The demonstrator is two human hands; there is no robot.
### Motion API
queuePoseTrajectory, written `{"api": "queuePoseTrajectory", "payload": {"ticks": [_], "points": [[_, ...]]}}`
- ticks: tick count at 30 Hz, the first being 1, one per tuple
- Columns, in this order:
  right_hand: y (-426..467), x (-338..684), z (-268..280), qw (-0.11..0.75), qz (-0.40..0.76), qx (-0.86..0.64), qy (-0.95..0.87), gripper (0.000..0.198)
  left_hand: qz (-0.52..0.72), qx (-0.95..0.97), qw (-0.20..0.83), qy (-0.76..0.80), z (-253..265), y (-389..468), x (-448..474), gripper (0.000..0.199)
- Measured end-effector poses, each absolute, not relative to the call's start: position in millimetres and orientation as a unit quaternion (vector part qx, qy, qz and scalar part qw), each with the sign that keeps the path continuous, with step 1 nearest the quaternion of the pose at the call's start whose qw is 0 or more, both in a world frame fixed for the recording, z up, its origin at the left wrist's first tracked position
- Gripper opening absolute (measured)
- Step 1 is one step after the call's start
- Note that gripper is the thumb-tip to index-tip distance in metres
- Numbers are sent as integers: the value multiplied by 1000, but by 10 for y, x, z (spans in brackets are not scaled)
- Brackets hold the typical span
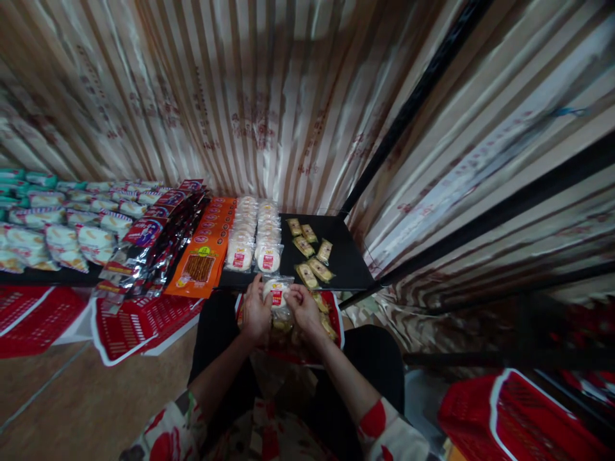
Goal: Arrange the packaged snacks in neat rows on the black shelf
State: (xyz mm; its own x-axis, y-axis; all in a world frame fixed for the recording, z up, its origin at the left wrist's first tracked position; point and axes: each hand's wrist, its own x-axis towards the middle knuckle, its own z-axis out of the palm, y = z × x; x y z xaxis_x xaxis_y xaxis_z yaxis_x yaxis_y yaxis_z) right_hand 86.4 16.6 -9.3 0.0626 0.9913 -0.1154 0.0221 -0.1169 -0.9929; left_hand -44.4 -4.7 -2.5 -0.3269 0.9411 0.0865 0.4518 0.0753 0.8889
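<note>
Between my two hands is a clear packet of white round rice crackers (277, 294) with a red label, at the shelf's front edge. My left hand (256, 312) grips its left side, and my right hand (303, 308) pinches its right side. Below them, a red basket (340, 320) on my lap holds several small yellowish wrapped snacks (328, 325). Just beyond the hands, two rows of the same rice cracker packets (241, 246) stand on the black shelf (348, 256). Several gold-wrapped snacks (303, 246) lie loose to the right of those rows.
Left of the crackers are an orange snack bag (204, 246), dark red bags (154, 237) and white-and-blue packets (57, 243). More red baskets stand under the shelf (139, 326) and at lower right (523, 416). Black metal bars (413, 102) slant across the right; striped curtain (240, 96) hangs behind.
</note>
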Motion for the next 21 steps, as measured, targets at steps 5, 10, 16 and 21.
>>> {"api": "queuePoseTrajectory", "payload": {"ticks": [5,10,16,21], "points": [[372,768,-55,477,497,-537,-487,27,454,533,249,669,-10,41,-513,51],[584,686,-14,460,465,-544,-526,20,443,587,157,659,-50,55,-534,48],[791,626,-60,418,390,-585,-576,16,376,642,98,661,-136,61,-528,41],[862,619,-82,372,254,-638,-625,22,348,644,111,672,-202,134,-513,41]]}}
